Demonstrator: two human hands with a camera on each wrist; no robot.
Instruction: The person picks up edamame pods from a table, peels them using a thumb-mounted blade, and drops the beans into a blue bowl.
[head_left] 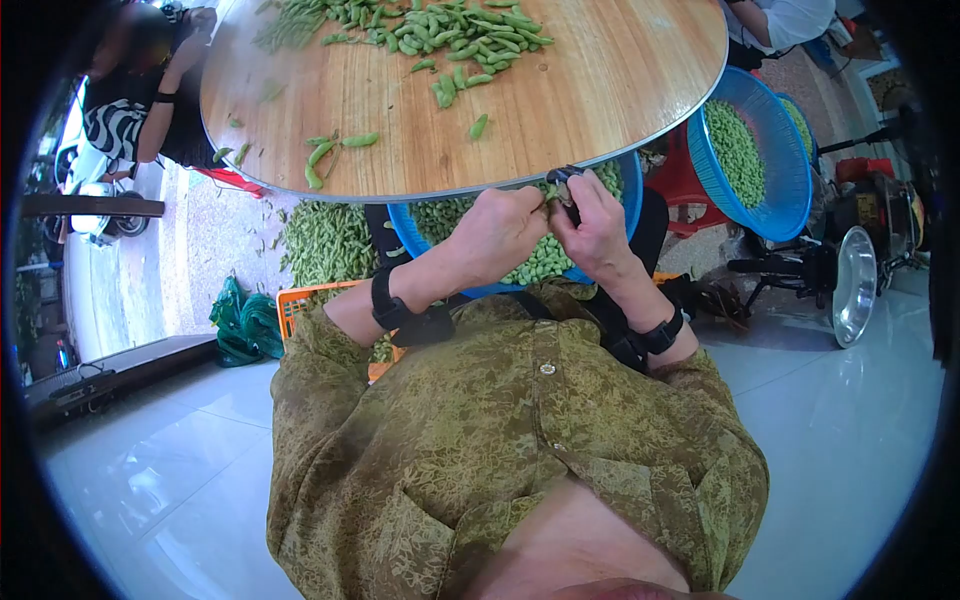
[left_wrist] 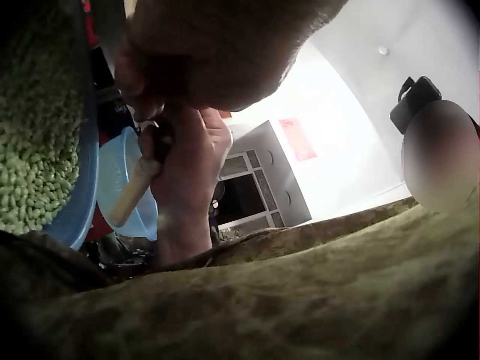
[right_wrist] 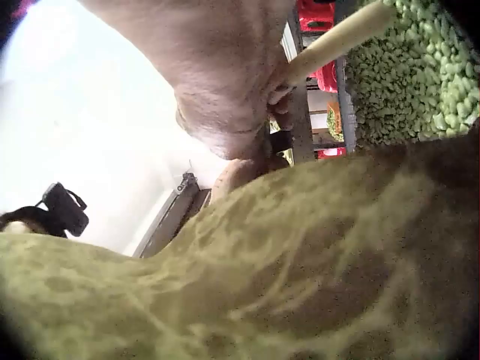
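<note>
Both hands meet over a blue basin [head_left: 400, 225] of shelled green beans [head_left: 540, 262], close to the table's near edge. My left hand [head_left: 497, 235] has its fingers curled and pinches a small green bean pod [head_left: 552, 192], mostly hidden by the fingertips. The right hand [head_left: 597, 228] is curled too, right against the left one. A pale, round, handle-like rod [right_wrist: 341, 41] sticks out of the right hand's grip towards the beans, also visible as a pale rod [left_wrist: 135, 193] in the left wrist view. Dark material [head_left: 565, 175] shows at the right fingertips; I cannot tell what it is.
A round wooden table [head_left: 400, 150] bears a heap of green pods [head_left: 450, 35] and several loose ones. More pods [head_left: 325, 245] lie in a pile at left, near an orange crate [head_left: 290, 310]. At right, another blue basin [head_left: 745, 215] of beans rests on a red stool [head_left: 685, 185].
</note>
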